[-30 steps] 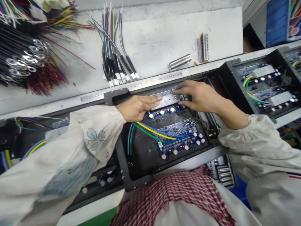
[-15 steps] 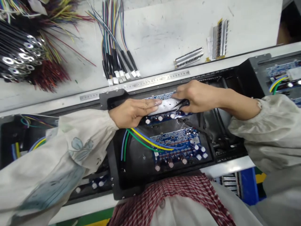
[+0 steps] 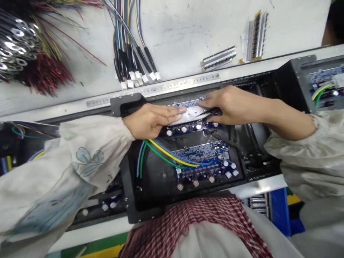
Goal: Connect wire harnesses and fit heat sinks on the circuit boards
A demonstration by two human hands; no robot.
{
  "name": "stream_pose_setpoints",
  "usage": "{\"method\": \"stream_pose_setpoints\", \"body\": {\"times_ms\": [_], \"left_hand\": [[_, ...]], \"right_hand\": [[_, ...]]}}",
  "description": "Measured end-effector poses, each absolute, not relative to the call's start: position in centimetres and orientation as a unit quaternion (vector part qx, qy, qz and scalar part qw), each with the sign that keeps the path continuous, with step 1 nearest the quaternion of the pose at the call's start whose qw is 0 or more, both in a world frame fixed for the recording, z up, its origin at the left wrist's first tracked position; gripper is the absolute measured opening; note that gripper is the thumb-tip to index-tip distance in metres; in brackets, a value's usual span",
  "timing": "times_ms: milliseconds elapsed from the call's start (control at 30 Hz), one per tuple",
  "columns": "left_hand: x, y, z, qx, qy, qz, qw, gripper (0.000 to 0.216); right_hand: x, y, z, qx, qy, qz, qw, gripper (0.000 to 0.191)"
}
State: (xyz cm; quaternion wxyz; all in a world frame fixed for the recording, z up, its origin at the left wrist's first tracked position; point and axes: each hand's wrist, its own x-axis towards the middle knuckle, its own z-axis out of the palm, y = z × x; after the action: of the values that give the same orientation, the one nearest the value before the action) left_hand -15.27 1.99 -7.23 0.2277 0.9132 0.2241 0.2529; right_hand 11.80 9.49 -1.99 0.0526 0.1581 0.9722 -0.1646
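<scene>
An open black chassis (image 3: 129, 200) lies in front of me with two blue circuit boards in it. A silvery metal plate (image 3: 192, 114) rests on the far board (image 3: 188, 127). My left hand (image 3: 150, 120) lies with its fingers stretched flat on the plate's left end. My right hand (image 3: 228, 105) is closed around the plate's right end, and a small dark part shows under its fingers. The near board (image 3: 204, 161) is bare, with yellow, green and blue wires (image 3: 161, 152) running left from it.
Behind the chassis lie a steel ruler (image 3: 153, 91), a wire harness with white connectors (image 3: 137, 77), ring-terminal cables (image 3: 16, 46) and metal strips (image 3: 219, 57). Another chassis (image 3: 322, 84) sits at the right and one more (image 3: 21, 143) at the left. Red checked cloth (image 3: 193, 229) covers my front.
Both hands stay on the metal plate with hardly any shift. My view has swung, so the chassis at the right now sits nearer the frame's edge.
</scene>
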Motion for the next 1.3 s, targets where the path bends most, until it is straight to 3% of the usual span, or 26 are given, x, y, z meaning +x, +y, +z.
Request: {"method": "stream_pose_setpoints", "body": {"times_ms": [167,467,700,1300], "left_hand": [[-15.3,2.1,-7.2,0.916,0.217,0.242,0.236,0.070],[-15.5,1.9,-7.2,0.920,0.246,0.215,0.217,0.061],[-15.5,1.9,-7.3,0.924,0.260,0.178,0.215,0.063],[-15.5,2.0,-7.6,0.909,0.267,0.191,0.256,0.062]], "right_hand": [[14.2,7.0,1.3,0.209,0.974,-0.082,0.016,0.046],[13.8,2.9,0.9,0.306,0.942,0.084,0.114,0.037],[11.5,2.0,1.1,0.306,0.926,0.097,0.197,0.038],[12.8,4.1,0.8,0.338,0.913,0.099,0.203,0.039]]}}
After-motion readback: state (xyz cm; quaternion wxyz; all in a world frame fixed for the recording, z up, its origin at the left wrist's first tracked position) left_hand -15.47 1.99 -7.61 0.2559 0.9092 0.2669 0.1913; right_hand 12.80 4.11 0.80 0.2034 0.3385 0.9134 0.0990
